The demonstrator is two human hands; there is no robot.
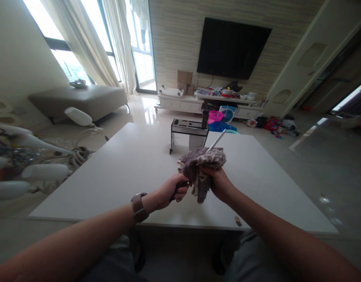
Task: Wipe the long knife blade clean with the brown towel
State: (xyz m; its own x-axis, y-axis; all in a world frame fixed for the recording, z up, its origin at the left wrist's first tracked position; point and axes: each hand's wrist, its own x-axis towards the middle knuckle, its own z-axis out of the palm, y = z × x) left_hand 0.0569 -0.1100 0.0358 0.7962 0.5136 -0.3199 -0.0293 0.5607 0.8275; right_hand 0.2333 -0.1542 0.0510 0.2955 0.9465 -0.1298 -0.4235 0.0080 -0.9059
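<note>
Above the table (pixel 124 168), knife handle (pixel 178 189) inside left fingers (pixel 183 190), cloth (pixel 202 157) inside right fingers (pixel 210 171).

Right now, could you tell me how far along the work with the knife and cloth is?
The knife is out of the rack, with the left hand gripping its dark handle. In hand, the right hand holds the cloth around the blade. Apparently left: freeing the blade from the cloth. Its cleanliness cannot be judged.

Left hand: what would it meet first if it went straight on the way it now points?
The left hand would likely meet the cloth first, just ahead in the right hand; whether they already touch is hard to tell.
</note>
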